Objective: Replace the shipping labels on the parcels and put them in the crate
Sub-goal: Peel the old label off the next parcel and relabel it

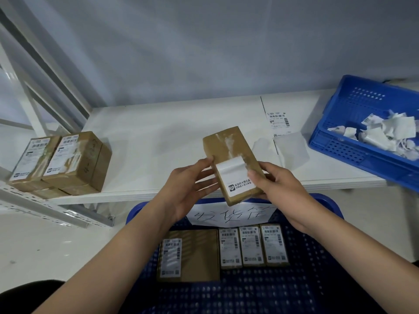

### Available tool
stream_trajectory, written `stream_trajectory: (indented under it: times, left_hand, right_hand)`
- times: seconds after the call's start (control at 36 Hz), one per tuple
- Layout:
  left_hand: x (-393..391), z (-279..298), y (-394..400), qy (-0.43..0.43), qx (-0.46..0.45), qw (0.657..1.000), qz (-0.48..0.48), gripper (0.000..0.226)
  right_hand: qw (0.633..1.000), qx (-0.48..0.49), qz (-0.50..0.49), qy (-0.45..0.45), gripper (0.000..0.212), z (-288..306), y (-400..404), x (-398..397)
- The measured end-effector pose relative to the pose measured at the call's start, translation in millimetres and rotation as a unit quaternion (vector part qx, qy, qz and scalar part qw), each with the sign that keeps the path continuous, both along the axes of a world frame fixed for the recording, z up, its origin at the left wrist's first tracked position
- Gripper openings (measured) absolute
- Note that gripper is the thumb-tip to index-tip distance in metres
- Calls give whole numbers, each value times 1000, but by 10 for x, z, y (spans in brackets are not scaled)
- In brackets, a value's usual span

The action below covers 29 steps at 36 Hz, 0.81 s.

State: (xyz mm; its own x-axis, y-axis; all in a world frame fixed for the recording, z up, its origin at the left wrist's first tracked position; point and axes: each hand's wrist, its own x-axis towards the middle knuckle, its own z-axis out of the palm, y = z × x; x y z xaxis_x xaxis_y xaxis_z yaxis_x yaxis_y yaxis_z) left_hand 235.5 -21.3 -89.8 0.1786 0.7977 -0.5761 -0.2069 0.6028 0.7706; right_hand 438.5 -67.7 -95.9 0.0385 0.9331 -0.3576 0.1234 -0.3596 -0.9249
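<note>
I hold a brown taped parcel [229,145] above the table's front edge. My left hand [188,189] grips its left side, thumb on top. My right hand [275,184] pinches the white label [235,177] on the parcel's near half; the label's upper part is folded down, leaving torn white residue on the tape above it. Below, a blue crate [317,279] with a handwritten paper sign holds several labelled parcels [251,245]. A sheet of fresh labels [277,120] lies on the table to the right.
A stack of labelled brown parcels [65,162] sits at the table's left end, beside a white metal shelf frame [40,91]. A second blue crate [353,123] at the right holds crumpled label scraps. A loose backing sheet [292,150] lies near it.
</note>
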Motion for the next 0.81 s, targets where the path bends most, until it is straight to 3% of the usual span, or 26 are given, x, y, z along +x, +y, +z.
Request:
stream_trajectory:
  times: [0.19,0.22,0.28,0.36,0.42,0.5,0.81]
  left_hand:
    - [9,-11,0,36,20,999,-23,34]
    - [4,-22,-2,46,25,998,-24,36]
    - [-6,-45,-5,82,35,996,-19,43]
    - [-9,-85,-7,160,49,986,-11,54]
    - [5,-108,-19,190,55,980,-16,56]
    - [42,-137,-56,188,57,980,-27,57]
    - [100,-142,-96,194,71,978,-20,56]
  right_hand:
    - [999,-19,31,-1,31,-6,0,-18]
    - [999,-4,25,-38,33,-15,2,-20]
    - [977,87,10,-195,39,-36,-10,-3]
    - [882,310,27,-353,36,-52,-44,13]
    - [842,390,60,-368,32,-96,-54,10]
    - [821,410,132,-374,32,-183,-68,-76]
    - [819,398,145,-387,21,-240,-61,-69]
